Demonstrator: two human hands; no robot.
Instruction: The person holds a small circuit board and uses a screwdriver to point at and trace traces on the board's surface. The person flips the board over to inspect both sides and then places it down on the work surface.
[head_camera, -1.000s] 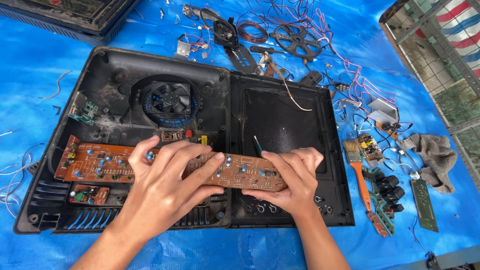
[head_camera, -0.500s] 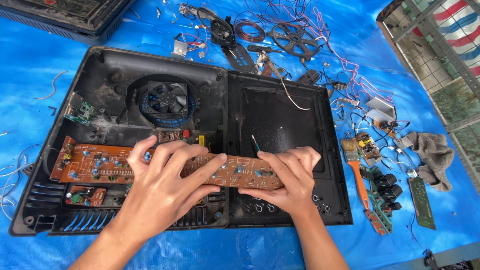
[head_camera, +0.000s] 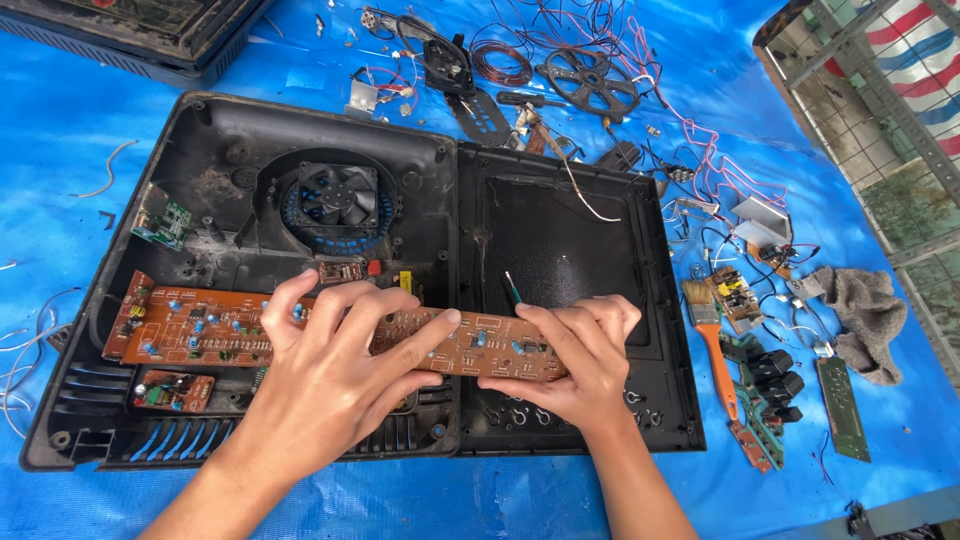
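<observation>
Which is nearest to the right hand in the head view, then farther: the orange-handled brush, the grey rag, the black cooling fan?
From the right hand:
1. Orange-handled brush, just to its right.
2. Black cooling fan, up and left inside the case.
3. Grey rag, far right on the tarp.

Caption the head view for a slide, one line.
Both hands, left hand and right hand, hold a long orange circuit board over an opened black casing.

blue tarp (head_camera: 60, 130) w/ black casing (head_camera: 560, 250), orange brush (head_camera: 712, 340), grey rag (head_camera: 865, 310), loose wires (head_camera: 690, 130)
</observation>
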